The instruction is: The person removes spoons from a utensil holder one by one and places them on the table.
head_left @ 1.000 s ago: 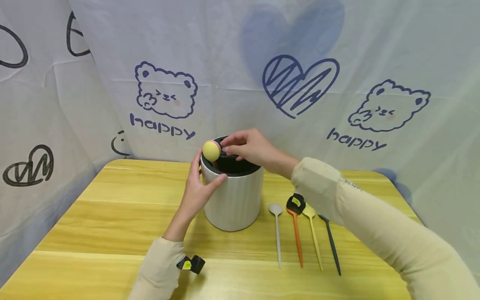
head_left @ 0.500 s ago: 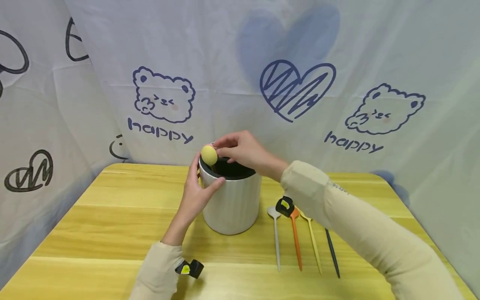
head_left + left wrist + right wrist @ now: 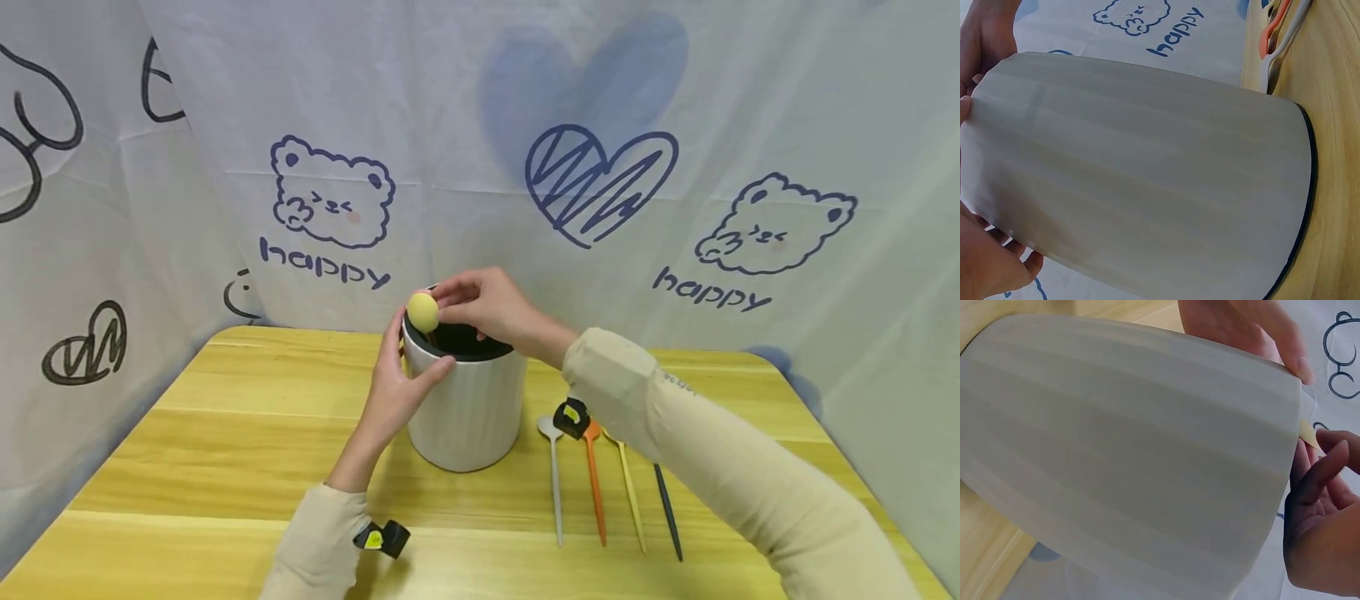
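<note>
A white ribbed bin (image 3: 468, 412) with a black inner rim stands on the table, and it fills much of both wrist views. My left hand (image 3: 393, 379) grips its left side near the top, thumb over the front rim and fingers behind. At the rim is a yellow rounded spoon head (image 3: 423, 312), with a bit of pink showing behind it; thin handles run down into the bin. My right hand (image 3: 498, 308) reaches across the opening, its thumb and fingers pinching at the spoon head. In the right wrist view only a small yellow edge (image 3: 1308, 433) shows by the fingertips.
Right of the bin lie a grey spoon (image 3: 556, 487), an orange spoon (image 3: 596, 492), a yellow spoon (image 3: 632, 500) and a dark spoon (image 3: 667, 517), side by side. My right sleeve partly covers their heads. A printed cloth (image 3: 465, 100) hangs behind the wooden table (image 3: 247, 467).
The right hand has shifted left and slightly down, closing its fingers onto the yellow spoon head. The left hand keeps its grip on the bin. The head view has shifted slightly.
</note>
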The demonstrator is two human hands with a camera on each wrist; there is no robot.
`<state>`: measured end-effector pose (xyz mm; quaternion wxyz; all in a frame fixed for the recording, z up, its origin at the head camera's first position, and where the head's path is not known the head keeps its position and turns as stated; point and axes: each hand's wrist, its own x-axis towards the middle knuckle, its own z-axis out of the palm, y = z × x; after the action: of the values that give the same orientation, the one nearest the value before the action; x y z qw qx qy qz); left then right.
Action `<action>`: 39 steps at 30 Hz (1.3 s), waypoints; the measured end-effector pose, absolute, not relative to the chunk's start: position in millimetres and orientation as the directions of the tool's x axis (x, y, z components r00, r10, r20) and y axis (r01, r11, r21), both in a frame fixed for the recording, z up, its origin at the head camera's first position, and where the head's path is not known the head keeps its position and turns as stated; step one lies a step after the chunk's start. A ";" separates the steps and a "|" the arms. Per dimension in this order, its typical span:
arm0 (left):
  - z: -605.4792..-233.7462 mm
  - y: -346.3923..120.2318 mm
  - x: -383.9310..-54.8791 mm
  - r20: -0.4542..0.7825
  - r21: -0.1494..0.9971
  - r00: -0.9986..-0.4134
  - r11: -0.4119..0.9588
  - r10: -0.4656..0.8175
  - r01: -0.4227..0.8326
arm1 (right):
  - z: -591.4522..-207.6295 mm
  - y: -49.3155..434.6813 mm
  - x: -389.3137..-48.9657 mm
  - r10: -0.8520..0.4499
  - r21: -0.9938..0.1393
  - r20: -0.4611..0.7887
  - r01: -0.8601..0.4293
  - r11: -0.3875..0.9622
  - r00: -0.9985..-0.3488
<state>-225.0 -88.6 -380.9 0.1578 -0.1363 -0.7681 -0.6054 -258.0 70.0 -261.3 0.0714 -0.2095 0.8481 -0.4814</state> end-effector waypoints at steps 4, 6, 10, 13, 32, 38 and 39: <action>-381.3 -87.6 -225.6 0.414 0.886 -0.910 0.222 0.017 0.407 | -262.8 70.1 -257.9 -0.405 -0.846 0.089 -0.284 0.452 -0.910; -381.2 -87.2 -225.8 0.420 0.884 -0.908 0.220 0.016 0.413 | -263.9 69.5 -258.1 -0.404 -0.843 0.094 -0.288 0.454 -0.910; -381.1 -86.5 -226.3 0.436 0.877 -0.900 0.217 0.017 0.429 | -266.4 67.6 -257.8 -0.413 -0.838 0.110 -0.308 0.451 -0.904; -381.1 -86.0 -226.4 0.450 0.871 -0.893 0.213 0.018 0.443 | -268.3 66.5 -257.3 -0.420 -0.836 0.130 -0.327 0.440 -0.898; -384.9 -86.8 -221.1 0.454 0.869 -0.891 0.215 0.009 0.445 | -277.4 70.9 -253.6 -0.487 -0.837 0.156 -0.376 0.397 -0.860; -386.5 -87.8 -221.1 0.444 0.873 -0.896 0.219 0.012 0.435 | -279.7 75.5 -254.0 -0.478 -0.841 0.162 -0.374 0.390 -0.863; -386.7 -87.8 -221.2 0.444 0.873 -0.896 0.219 0.012 0.436 | -279.9 76.4 -254.2 -0.476 -0.842 0.165 -0.375 0.387 -0.864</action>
<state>-221.2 -87.8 -386.7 0.1745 -0.1472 -0.7608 -0.6075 -254.2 76.4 -279.9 0.0517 -0.2560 0.8311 -0.4909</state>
